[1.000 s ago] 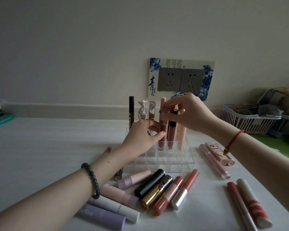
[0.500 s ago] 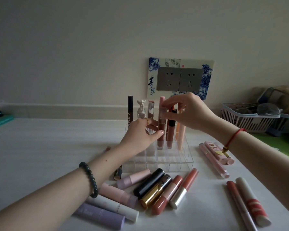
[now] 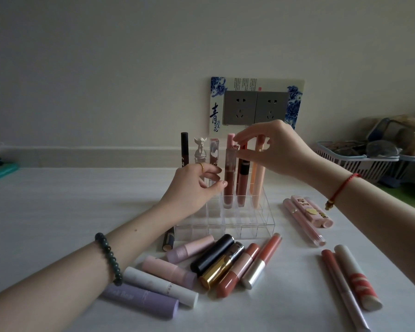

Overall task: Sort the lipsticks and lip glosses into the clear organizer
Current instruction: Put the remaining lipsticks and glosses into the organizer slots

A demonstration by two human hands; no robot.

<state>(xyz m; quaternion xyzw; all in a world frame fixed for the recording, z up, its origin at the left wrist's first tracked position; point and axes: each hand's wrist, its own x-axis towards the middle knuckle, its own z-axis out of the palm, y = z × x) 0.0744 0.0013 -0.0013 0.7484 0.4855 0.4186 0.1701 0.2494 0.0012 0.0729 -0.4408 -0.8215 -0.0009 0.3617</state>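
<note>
Right hand [image 3: 280, 154] is pinching the gloss [image 3: 228, 178] by its cap, seating it upright in the organizer [image 3: 249, 224]; left hand [image 3: 189, 190] is touching its tube, grip unclear. Next is likely calling for a gentle release.

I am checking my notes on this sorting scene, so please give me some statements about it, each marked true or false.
1. The right hand pinches the top of a gloss tube standing in the clear organizer. True.
2. The organizer's front row is full. False: the front compartments hold nothing; the tubes stand farther back.
3. A black lipstick lies on the table in front of the organizer. True.
4. The left wrist is bare. False: it wears a dark bead bracelet.
</note>
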